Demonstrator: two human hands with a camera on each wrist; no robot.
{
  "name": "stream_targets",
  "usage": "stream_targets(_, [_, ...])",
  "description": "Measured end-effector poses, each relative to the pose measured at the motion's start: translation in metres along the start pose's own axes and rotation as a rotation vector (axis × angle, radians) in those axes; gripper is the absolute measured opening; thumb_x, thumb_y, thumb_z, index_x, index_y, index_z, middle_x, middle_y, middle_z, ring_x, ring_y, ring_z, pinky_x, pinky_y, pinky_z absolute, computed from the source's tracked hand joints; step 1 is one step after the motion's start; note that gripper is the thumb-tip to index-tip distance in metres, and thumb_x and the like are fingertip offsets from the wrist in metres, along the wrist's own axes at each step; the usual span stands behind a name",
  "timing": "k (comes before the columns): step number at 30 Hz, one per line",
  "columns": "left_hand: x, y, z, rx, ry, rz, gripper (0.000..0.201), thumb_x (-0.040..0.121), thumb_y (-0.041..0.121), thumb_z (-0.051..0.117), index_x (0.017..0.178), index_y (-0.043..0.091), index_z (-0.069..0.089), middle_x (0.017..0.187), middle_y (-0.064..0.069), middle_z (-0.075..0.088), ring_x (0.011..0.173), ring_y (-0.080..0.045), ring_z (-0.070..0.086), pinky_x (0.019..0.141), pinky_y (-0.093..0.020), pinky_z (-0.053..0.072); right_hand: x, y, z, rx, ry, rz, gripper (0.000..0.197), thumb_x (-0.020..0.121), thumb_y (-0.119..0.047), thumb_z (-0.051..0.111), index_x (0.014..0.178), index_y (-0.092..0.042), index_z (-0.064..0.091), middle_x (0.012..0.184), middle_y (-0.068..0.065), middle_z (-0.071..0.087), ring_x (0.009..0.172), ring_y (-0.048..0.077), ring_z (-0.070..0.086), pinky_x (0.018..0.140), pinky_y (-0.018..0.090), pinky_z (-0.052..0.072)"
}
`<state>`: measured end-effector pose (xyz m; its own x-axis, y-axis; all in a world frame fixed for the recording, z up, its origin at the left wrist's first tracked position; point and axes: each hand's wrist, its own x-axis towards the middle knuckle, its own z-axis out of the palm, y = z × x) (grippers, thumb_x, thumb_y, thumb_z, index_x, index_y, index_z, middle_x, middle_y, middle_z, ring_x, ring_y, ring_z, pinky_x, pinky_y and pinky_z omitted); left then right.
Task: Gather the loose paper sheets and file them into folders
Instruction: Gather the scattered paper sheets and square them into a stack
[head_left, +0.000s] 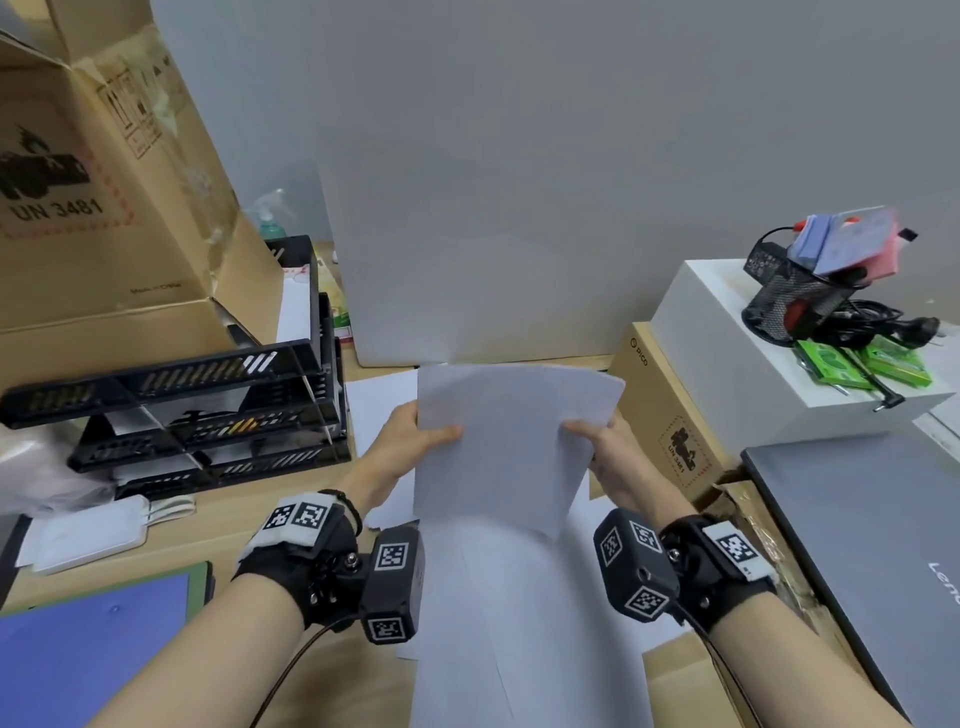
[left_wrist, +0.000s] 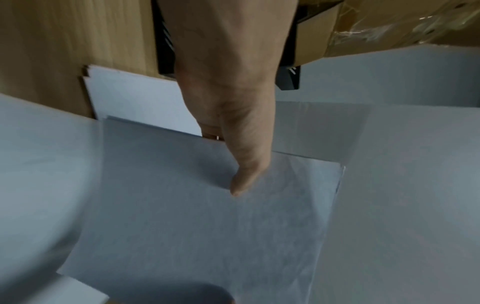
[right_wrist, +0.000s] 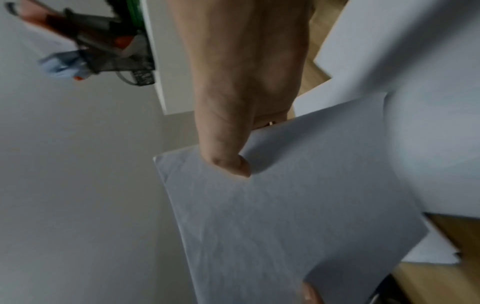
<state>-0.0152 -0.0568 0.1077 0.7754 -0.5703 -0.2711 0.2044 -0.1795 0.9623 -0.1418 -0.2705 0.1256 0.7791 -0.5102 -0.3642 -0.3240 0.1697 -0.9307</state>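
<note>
A wood-grain counter (head_left: 228, 525) runs up to a plain grey wall, crowded with boxes and office gear. Above its middle, both hands hold a thin stack of white paper sheets (head_left: 506, 441) lifted clear of the counter. The left hand (head_left: 410, 441) takes the stack's left edge in a closed grip, thumb pressed flat on the top sheet and fingers tucked underneath; the left wrist view shows that thumb (left_wrist: 244, 164) lying across the paper. The right hand (head_left: 608, 441) pinches the right edge the same way, thumb (right_wrist: 226, 152) on top and the other fingers hidden below. The stack tilts slightly, its far corners toward the wall.

Beneath the held stack, more loose sheets (head_left: 519, 623) lie spread over the counter, overlapping one another. To the left stands a black tiered letter tray (head_left: 208, 410), with a large open cardboard box (head_left: 104, 208) behind it and a spray bottle (head_left: 270, 218) beside that box. A blue folder (head_left: 88, 649) lies at the near left corner, and a white pouch (head_left: 88, 535) sits just beyond it. On the right a small brown carton (head_left: 670, 415) sits against a white box (head_left: 727, 332), which carries a tipped black mesh pen holder (head_left: 795, 306). A closed grey laptop (head_left: 872, 530) lies nearest on the right.
</note>
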Motion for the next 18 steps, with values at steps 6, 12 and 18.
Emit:
stream_targets(6, [-0.009, -0.048, -0.003, 0.227, -0.115, -0.163, 0.033, 0.098, 0.017, 0.057, 0.13, 0.018, 0.057, 0.12, 0.009, 0.064, 0.097, 0.007, 0.058, 0.069, -0.007, 0.044, 0.002, 0.065, -0.007, -0.094, -0.1, 0.27, 0.018, 0.095, -0.009, 0.054, 0.108, -0.018, 0.061, 0.1, -0.006, 0.07, 0.097, 0.014, 0.063, 0.082, 0.029, 0.048])
stream_targets(12, [0.003, -0.035, 0.0, 0.224, 0.012, -0.119, 0.019, 0.101, 0.017, 0.05, 0.116, 0.017, 0.062, 0.108, 0.003, 0.067, 0.093, -0.008, 0.065, 0.069, -0.017, 0.049, 0.022, 0.049, -0.015, -0.086, -0.1, 0.243, 0.031, 0.091, 0.004, 0.048, 0.098, -0.021, 0.065, 0.093, -0.003, 0.07, 0.082, 0.013, 0.064, 0.077, 0.027, 0.049])
stream_targets(18, [0.014, -0.04, -0.001, 0.166, 0.2, -0.184, 0.018, 0.099, 0.01, 0.045, 0.105, 0.018, 0.06, 0.098, 0.0, 0.066, 0.08, -0.012, 0.062, 0.066, -0.023, 0.047, 0.027, 0.074, -0.052, -0.187, 0.093, 0.383, 0.02, 0.096, -0.012, 0.05, 0.114, -0.017, 0.057, 0.095, 0.003, 0.057, 0.086, 0.017, 0.057, 0.079, 0.034, 0.051])
